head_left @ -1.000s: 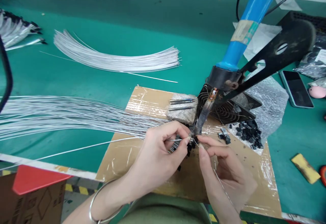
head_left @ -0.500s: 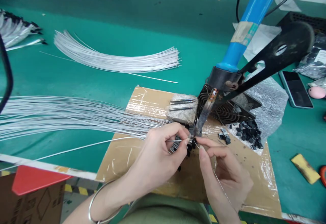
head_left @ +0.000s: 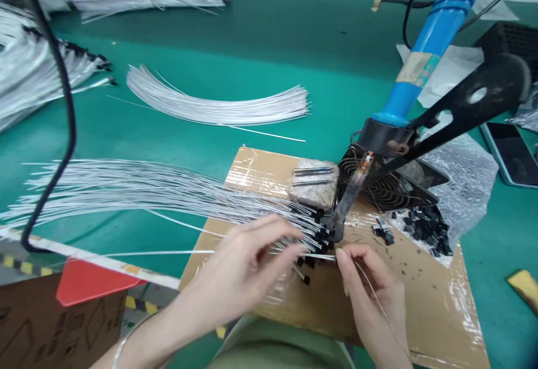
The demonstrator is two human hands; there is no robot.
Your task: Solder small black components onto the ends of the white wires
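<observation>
My left hand [head_left: 256, 262] is over the bundle of white wires, thumb and index fingertip apart, with nothing plainly gripped. One white wire [head_left: 159, 253] passes behind it and reaches my right hand [head_left: 372, 288]. There the thumb and forefinger pinch the wire's end, which their tips partly hide. A thin solder wire [head_left: 378, 300] also runs through my right hand and hangs toward its wrist. Just above the fingers stands the blue-handled soldering iron [head_left: 351, 192], tip pointing down, fixed in a black bracket [head_left: 462, 97]. Wires with small black connectors [head_left: 323, 234] lie beside the tip.
A cardboard sheet [head_left: 437, 313] covers the work spot. Loose black connectors [head_left: 428, 229] lie on bubble wrap [head_left: 473, 176], near a black fan [head_left: 378, 184]. Another wire bundle [head_left: 218, 108] rests farther back. A black cable [head_left: 63, 89] hangs at left; a phone [head_left: 515, 153] lies right.
Both hands have come down and away from the iron's tip. My left thumb and index have parted, and my right fingers now pinch the wire's end. The view has shifted left.
</observation>
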